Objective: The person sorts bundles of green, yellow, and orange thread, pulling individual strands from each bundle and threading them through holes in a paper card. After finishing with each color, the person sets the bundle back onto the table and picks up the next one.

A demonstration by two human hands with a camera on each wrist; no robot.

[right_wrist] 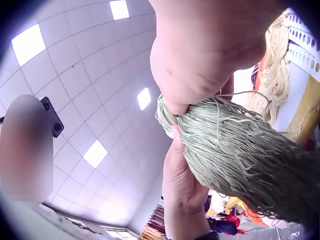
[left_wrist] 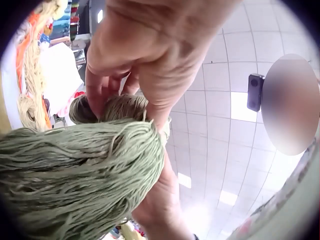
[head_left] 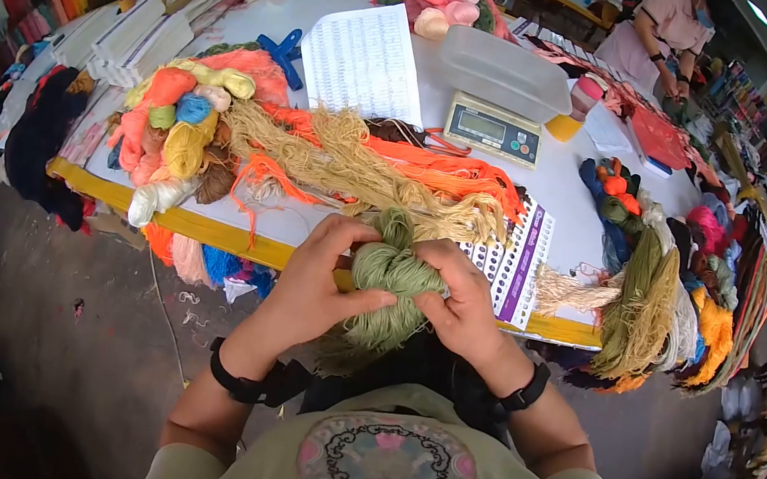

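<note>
A sage-green hank of yarn (head_left: 393,287) is held up in front of the person's body, close to the table's front edge. From its left side my left hand (head_left: 324,282) grips it, thumb lying across the strands. My right hand (head_left: 469,307) holds the opposite side, thumb and fingers pressed into the top. In the left wrist view, loose strands (left_wrist: 80,175) hang in a thick bundle below the fingers. The right wrist view shows both thumbs pinching the gathered end of the hank (right_wrist: 215,135); some fingertips are hidden in the yarn.
Beige yarn (head_left: 365,170) and orange yarn (head_left: 456,172) lie across the table just beyond the hands. A punched card (head_left: 527,264), digital scale (head_left: 493,131), plastic tub (head_left: 508,73) and printed sheet (head_left: 365,59) are on it too. Colourful skeins (head_left: 185,120) pile at left. Another person (head_left: 655,41) stands far right.
</note>
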